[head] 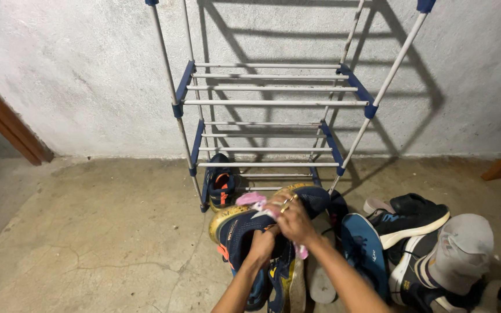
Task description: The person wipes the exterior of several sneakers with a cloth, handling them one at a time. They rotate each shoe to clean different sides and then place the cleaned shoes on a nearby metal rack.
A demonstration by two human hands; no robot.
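Left hand (260, 246) grips one navy shoe (244, 229). Right hand (293, 220), at three o'clock, seems to pinch one pink cloth (253, 200). One rack (273, 103) at twelve.

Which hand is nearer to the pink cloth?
The right hand. It presses the pink cloth onto the navy shoe. The left hand is lower, gripping the shoe from beneath, apart from most of the cloth.

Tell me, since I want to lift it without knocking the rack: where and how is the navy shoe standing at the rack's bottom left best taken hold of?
Probably by the heel collar of the navy shoe, coming from the front. It sits under the lowest rails of the shoe rack, beside the left leg, its orange-lined opening facing outward, so fingers can hook in and draw it toward you.
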